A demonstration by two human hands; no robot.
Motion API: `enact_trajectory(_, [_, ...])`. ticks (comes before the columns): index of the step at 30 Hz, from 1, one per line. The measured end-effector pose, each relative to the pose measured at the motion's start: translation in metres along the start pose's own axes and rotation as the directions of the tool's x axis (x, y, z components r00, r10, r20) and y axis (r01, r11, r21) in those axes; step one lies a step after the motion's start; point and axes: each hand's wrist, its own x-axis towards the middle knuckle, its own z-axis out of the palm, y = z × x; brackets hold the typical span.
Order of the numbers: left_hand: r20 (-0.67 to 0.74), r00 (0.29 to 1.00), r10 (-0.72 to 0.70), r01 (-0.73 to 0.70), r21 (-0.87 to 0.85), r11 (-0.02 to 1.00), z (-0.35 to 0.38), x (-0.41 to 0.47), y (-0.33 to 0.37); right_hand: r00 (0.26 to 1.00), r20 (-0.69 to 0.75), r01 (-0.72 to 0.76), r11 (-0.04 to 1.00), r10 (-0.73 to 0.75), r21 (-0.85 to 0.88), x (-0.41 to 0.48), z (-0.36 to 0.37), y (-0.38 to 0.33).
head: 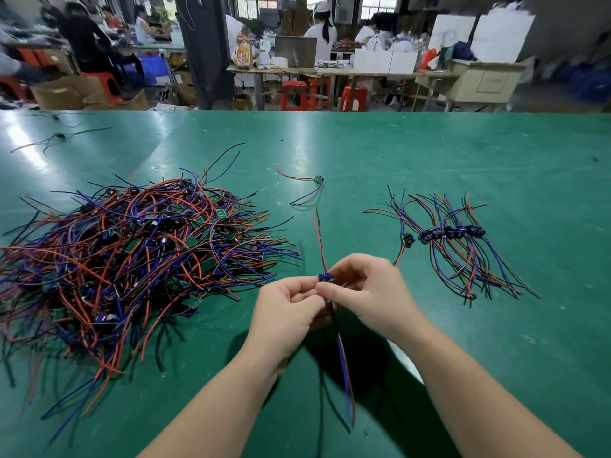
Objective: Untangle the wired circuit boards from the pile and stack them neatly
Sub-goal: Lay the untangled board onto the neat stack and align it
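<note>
Pinching one wired circuit board (325, 278) with left hand (287, 310) and right hand (368, 289), midway between pile (132, 252) and stack (453, 233). Seemingly free of the tangle; hard to tell from here. Risks dangling leads (344, 375) snagging the stack, skewing it.

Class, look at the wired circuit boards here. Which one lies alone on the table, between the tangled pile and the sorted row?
The small green board at upper centre, trailing red and blue wires: it touches neither the pile nor the row.
</note>
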Motion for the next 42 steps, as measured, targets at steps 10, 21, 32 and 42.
enact_trajectory(10, [-0.001,0.999,-0.032,0.032,0.107,0.994,0.000,0.002,-0.003,0.919,-0.334,-0.129,0.960,0.209,0.248,0.052,-0.064,0.031])
enact_trajectory(21, [0.027,0.996,-0.086,0.078,0.215,0.974,0.001,0.006,0.000,0.654,-0.741,-0.505,0.818,0.153,-0.276,0.089,-0.205,0.137])
enact_trajectory(32, [0.016,0.991,-0.133,0.128,0.182,0.975,0.002,0.004,0.006,0.740,-0.637,-0.540,0.754,0.214,-0.374,0.092,-0.205,0.139])
enact_trajectory(42, [0.021,0.990,-0.141,0.133,0.221,0.966,0.001,0.004,0.005,0.826,-0.365,-0.560,0.708,0.431,-0.431,0.090,-0.217,0.122])
